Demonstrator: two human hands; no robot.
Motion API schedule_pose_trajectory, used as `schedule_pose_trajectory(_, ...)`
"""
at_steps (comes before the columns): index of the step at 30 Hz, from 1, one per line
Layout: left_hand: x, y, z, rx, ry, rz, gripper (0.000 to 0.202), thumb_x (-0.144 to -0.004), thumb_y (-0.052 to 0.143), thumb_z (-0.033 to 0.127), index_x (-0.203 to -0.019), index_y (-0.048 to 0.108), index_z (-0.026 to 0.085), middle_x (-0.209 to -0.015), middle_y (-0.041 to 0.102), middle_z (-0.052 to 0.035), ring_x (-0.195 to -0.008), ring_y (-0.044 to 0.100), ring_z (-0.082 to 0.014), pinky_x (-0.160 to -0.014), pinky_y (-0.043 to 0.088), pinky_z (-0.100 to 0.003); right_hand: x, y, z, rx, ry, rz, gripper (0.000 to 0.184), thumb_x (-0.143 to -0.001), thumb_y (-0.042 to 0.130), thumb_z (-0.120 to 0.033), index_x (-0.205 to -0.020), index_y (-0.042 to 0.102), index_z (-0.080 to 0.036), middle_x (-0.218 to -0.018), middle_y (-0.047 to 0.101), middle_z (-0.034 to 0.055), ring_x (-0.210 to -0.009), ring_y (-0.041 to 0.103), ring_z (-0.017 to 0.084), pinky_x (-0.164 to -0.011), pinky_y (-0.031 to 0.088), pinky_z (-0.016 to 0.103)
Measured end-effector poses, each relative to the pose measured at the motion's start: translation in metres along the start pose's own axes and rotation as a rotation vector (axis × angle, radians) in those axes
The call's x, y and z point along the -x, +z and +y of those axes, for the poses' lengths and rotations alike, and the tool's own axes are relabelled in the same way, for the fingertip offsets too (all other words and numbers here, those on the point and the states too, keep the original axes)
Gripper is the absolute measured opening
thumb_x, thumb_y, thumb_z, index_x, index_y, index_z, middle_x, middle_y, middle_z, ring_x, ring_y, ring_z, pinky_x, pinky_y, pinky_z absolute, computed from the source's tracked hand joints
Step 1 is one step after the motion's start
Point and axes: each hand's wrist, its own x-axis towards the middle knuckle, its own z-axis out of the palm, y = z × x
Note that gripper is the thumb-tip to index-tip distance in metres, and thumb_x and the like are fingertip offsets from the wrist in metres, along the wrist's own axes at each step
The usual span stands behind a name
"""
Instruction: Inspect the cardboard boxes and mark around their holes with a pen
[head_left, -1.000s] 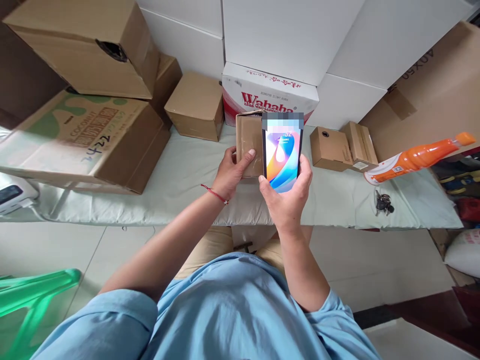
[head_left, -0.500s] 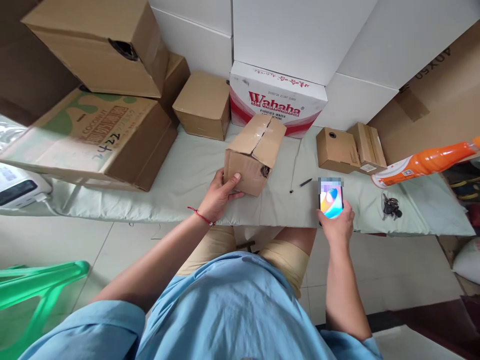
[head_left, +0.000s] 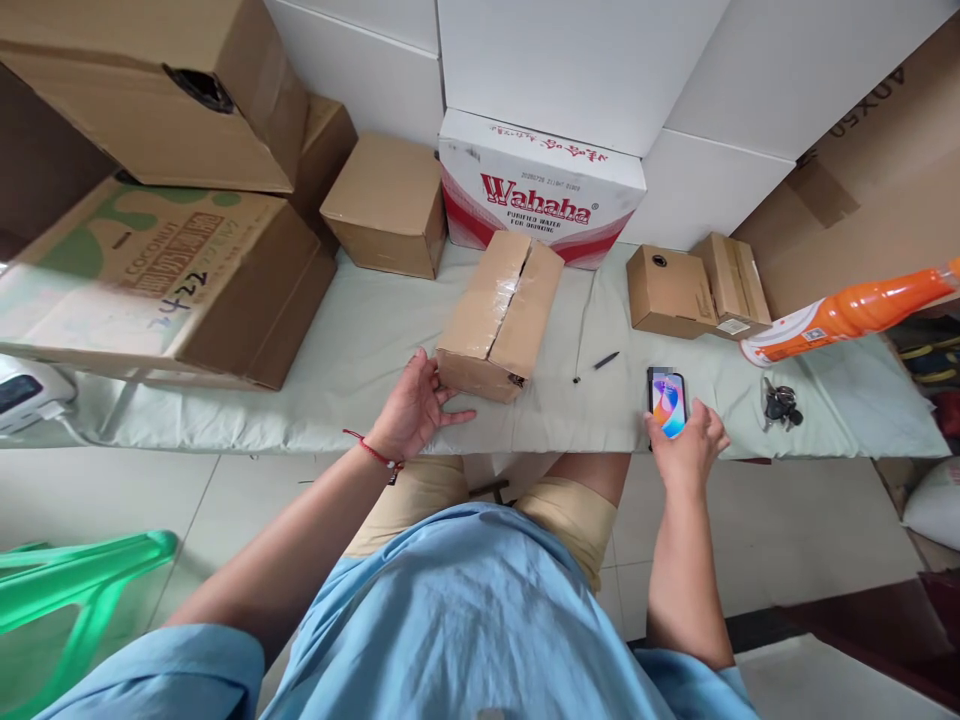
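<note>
Green cloth (head_left: 360, 330) is spanning our work area. Next down, we're seeing the white-and-red Wahaha carton (head_left: 540, 190) standing at the back, then the taped brown box (head_left: 501, 312) lying in front of it. Our left hand (head_left: 414, 408) is sitting slack, fingers spread, by the box's near left corner; touching or not, we can't tell. Our right hand (head_left: 685, 455) is curving loosely, unclenched, about the lower end of the phone (head_left: 667, 402), near the cloth's front edge. Dark pen (head_left: 606, 360) is lying between box and phone.
</note>
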Motion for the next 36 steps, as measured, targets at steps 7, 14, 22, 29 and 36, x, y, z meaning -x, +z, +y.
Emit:
schedule_pose_trajectory(7, 0.0, 0.014, -0.008, -0.011, -0.033, 0.092, 0.048, -0.07, 0.09, 0.049, -0.105, 0.078, 0.019, -0.118, 0.078, -0.0108, -0.099, 0.075, -0.0213, -0.078, 0.067, -0.03, 0.066, 0.006, -0.093, -0.722, -0.375, -0.395, 0.071, -0.102, 0.067, -0.064, -0.158, 0.052, -0.023, -0.149, 0.066, 0.0192, -0.14, 0.066, 0.03, -0.109, 0.062, 0.049)
schedule_pose_trajectory(14, 0.025, 0.035, -0.002, -0.106, 0.1, 0.121, 0.061, -0.065, 0.097, 0.04, -0.118, 0.079, 0.015, -0.129, 0.074, -0.0119, -0.111, 0.071, -0.0239, -0.09, 0.063, -0.033, 0.055, 0.017, -0.169, -0.727, -0.46, -0.4, 0.089, -0.102, 0.058, -0.075, -0.17, 0.037, -0.022, -0.169, 0.051, 0.0201, -0.157, 0.052, 0.03, -0.126, 0.05, 0.054)
schedule_pose_trajectory(22, 0.058, 0.027, 0.018, -0.508, 0.531, 0.187, 0.035, -0.09, 0.078, 0.043, -0.121, 0.084, 0.029, -0.125, 0.066, -0.0084, -0.126, 0.067, -0.0307, -0.103, 0.065, -0.043, 0.085, 0.039, -0.125, -1.129, 0.13, -0.658, 0.066, -0.089, 0.077, -0.064, -0.145, 0.063, -0.032, -0.116, 0.075, 0.0035, -0.099, 0.075, 0.023, -0.09, 0.072, 0.05)
schedule_pose_trajectory(29, 0.05, 0.022, -0.022, -0.569, 0.437, -0.039, 0.049, -0.097, 0.07, 0.044, -0.143, 0.07, 0.027, -0.146, 0.067, -0.0119, -0.141, 0.064, -0.0318, -0.112, 0.063, -0.049, 0.088, 0.04, -0.106, -1.247, 0.354, -0.652, 0.081, -0.077, 0.079, -0.086, -0.137, 0.065, -0.033, -0.136, 0.07, 0.0056, -0.115, 0.071, 0.025, -0.086, 0.073, 0.047)
schedule_pose_trajectory(36, 0.057, 0.023, -0.025, -0.793, 0.509, -0.091, 0.048, -0.102, 0.063, 0.043, -0.147, 0.069, 0.028, -0.146, 0.07, -0.0126, -0.133, 0.069, -0.0313, -0.105, 0.066, -0.049, 0.071, 0.04, -0.131, -1.094, 0.423, -0.593, 0.063, -0.071, 0.091, -0.062, -0.118, 0.068, -0.027, -0.127, 0.074, 0.0049, -0.105, 0.071, 0.022, -0.067, 0.071, 0.032)
